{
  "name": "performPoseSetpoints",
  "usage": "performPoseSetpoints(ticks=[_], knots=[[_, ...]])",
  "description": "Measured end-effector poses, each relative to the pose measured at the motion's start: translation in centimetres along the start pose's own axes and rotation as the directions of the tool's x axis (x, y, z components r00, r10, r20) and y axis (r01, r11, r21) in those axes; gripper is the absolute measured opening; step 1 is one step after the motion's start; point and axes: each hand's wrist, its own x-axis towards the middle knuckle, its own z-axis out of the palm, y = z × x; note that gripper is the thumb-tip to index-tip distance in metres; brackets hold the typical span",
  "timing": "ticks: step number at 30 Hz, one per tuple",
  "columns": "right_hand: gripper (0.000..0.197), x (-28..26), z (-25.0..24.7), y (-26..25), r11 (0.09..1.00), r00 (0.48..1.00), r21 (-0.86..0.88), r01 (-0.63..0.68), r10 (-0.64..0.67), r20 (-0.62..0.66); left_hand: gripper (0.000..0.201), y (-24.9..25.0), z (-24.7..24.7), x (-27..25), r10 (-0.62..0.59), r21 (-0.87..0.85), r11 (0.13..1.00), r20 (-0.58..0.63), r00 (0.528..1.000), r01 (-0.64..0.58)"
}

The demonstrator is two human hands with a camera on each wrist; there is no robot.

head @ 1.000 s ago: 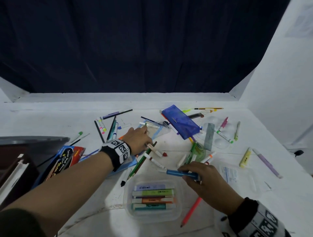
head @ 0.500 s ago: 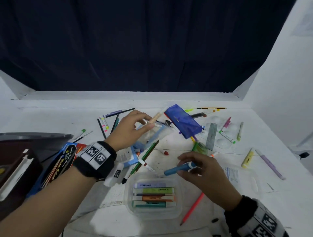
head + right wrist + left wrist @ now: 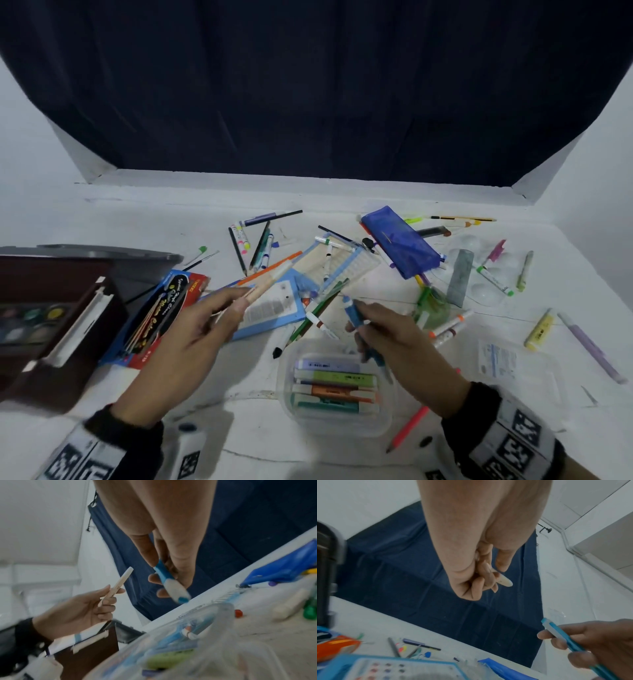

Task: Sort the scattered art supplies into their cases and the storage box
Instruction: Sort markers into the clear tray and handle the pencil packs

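Observation:
My left hand (image 3: 219, 315) pinches a pale beige marker (image 3: 270, 281) above the table, left of centre; the same beige marker (image 3: 118, 585) shows in the right wrist view. My right hand (image 3: 383, 329) grips a blue highlighter (image 3: 352, 310) just above a clear plastic case (image 3: 385, 425) that holds several highlighters side by side. In the left wrist view the blue highlighter (image 3: 556, 632) sticks up from my right fingers. Pens, markers and pencils lie scattered across the white table (image 3: 102, 219).
A blue pencil pouch (image 3: 400, 246) lies at the back centre. A dark brown storage box (image 3: 51, 325) stands open at the left, with a coloured-pencil pack (image 3: 161, 315) beside it. A blue-edged marker wallet (image 3: 274, 305) and a clear lid (image 3: 510, 363) lie nearby.
My left hand lifted the beige marker from the pile and drew it back toward me. My right hand turned the blue highlighter upright over the clear case.

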Motion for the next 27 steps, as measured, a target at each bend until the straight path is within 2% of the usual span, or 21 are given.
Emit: performPoseSetpoints(ticks=[2,4,8,11,14,18,22,24,25,27], knots=[[0.036,0.0,0.5,0.4,0.94,0.986,-0.319,0.123,-0.081,0.143,0.024,-1.2,-0.7,-1.7,-0.062,0.023,0.998,-0.01,0.998,0.063],[0.039,-0.2,1.1,0.4,0.828,0.958,-0.512,0.228,-0.096,0.271,0.019,-1.8,-1.2,-3.4,-0.1,0.02,0.995,-0.006,0.995,0.101],[0.037,-0.8,2.2,-0.3,0.675,0.894,-0.642,0.363,-0.057,0.445,0.023,-1.6,-1.7,-5.4,-0.195,0.006,0.981,-0.016,0.981,0.195],[0.03,-0.4,3.2,-0.3,0.5,0.867,-0.74,0.45,-0.047,0.495,0.02,-1.1,-1.9,-5.8,-0.216,-0.051,0.976,-0.083,0.973,0.212],[0.018,0.1,4.3,0.4,0.351,0.851,-0.787,0.507,-0.058,0.523,0.017,-0.5,-1.7,-6.0,-0.268,-0.213,0.949,-0.161,0.95,0.231],[0.004,0.8,5.2,1.0,0.303,0.857,-0.81,0.501,-0.044,0.514,0.041,-0.4,-0.7,-5.7,-0.312,-0.344,0.914,-0.258,0.914,0.215],[0.015,1.1,5.5,1.3,0.309,0.862,-0.814,0.492,-0.041,0.506,0.043,-0.3,1.0,-4.8,-0.356,-0.474,0.85,-0.202,0.912,0.228],[0.009,1.0,5.4,0.9,0.34,0.859,-0.802,0.492,-0.039,0.51,0.044,-0.1,2.1,-4.5,-0.341,-0.418,0.867,-0.106,0.934,0.27],[0.01,1.0,5.2,0.8,0.346,0.86,-0.801,0.487,-0.029,0.51,0.042,-0.2,2.6,-4.4,-0.305,-0.337,0.902,-0.055,0.951,0.27],[0.021,0.9,4.6,0.5,0.377,0.865,-0.795,0.476,-0.035,0.501,0.029,-0.6,3.5,-4.1,-0.181,-0.097,0.978,0.037,0.983,0.183]])
